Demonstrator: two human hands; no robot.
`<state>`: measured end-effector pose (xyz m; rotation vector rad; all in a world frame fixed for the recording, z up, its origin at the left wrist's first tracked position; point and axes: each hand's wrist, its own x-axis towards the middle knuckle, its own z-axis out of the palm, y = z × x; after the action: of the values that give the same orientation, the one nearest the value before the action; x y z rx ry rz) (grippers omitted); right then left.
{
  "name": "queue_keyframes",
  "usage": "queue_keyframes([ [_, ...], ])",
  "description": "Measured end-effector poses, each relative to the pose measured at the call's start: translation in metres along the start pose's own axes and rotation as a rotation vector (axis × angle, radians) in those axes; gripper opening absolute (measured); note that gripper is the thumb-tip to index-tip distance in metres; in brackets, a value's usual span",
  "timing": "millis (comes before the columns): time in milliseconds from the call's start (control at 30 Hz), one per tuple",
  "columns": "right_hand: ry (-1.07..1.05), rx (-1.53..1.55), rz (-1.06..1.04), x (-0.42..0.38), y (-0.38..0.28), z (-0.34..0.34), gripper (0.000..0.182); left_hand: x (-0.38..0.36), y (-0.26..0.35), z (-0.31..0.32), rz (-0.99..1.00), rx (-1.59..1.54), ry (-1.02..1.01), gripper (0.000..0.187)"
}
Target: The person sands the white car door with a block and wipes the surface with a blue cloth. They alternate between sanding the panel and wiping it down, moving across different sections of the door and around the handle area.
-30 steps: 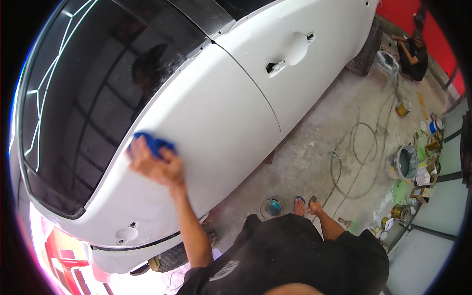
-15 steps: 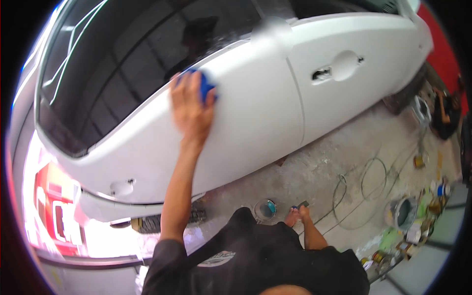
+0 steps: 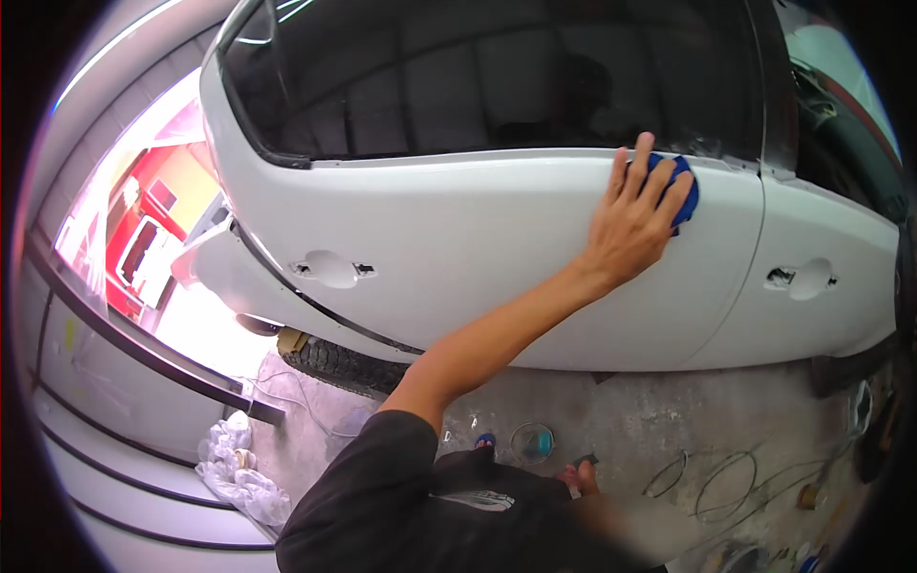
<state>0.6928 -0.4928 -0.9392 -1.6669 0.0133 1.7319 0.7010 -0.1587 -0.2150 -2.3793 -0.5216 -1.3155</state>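
My left hand [image 3: 630, 224] is pressed on the upper part of a white car door [image 3: 497, 258], just under the dark window [image 3: 535, 95]. Beneath its spread fingers is a bent blue pad [image 3: 684, 198], its right edge showing past the fingertips. Low beside my body, my right hand [image 3: 589, 479] grips a small dark flat piece [image 3: 584, 459]; most of that forearm is blurred. Two recesses without handles show in the white panels, one toward the rear and one on the front door [image 3: 807, 279].
A clear bucket [image 3: 531, 443] with a teal thing inside stands on the concrete floor by my feet. Looped hoses [image 3: 726, 482] lie to the right. A tyre [image 3: 344, 368] shows under the car at left, and crumpled plastic [image 3: 239, 473] lies near the wall panels.
My left hand has slid the blue pad along the door's top edge toward the front door. The view has turned and shifted left, showing more of the car's rear. My right hand stays low.
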Motion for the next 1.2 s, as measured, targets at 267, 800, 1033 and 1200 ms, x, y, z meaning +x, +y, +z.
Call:
queue_keyframes([
  [267, 0.05, -0.191, -0.045, 0.007, -0.017, 0.008, 0.052, -0.118, -0.152, -0.181, -0.232, 0.356, 0.114, 0.053],
  [800, 0.185, -0.125, -0.058, -0.034, -0.043, 0.188, 0.049, -0.084, -0.518, -0.473, -0.21, 0.517, 0.321, 0.043],
  [1033, 0.343, -0.152, -0.066, -0.039, -0.008, 0.224, 0.052, 0.021, -0.711, -0.516, -0.297, 0.117, 0.182, 0.044],
  [1200, 0.414, -0.099, -0.083, -0.076, -0.004, 0.229, 0.054, 0.008, -0.746, -0.528, -0.372, 0.119, 0.259, 0.045],
])
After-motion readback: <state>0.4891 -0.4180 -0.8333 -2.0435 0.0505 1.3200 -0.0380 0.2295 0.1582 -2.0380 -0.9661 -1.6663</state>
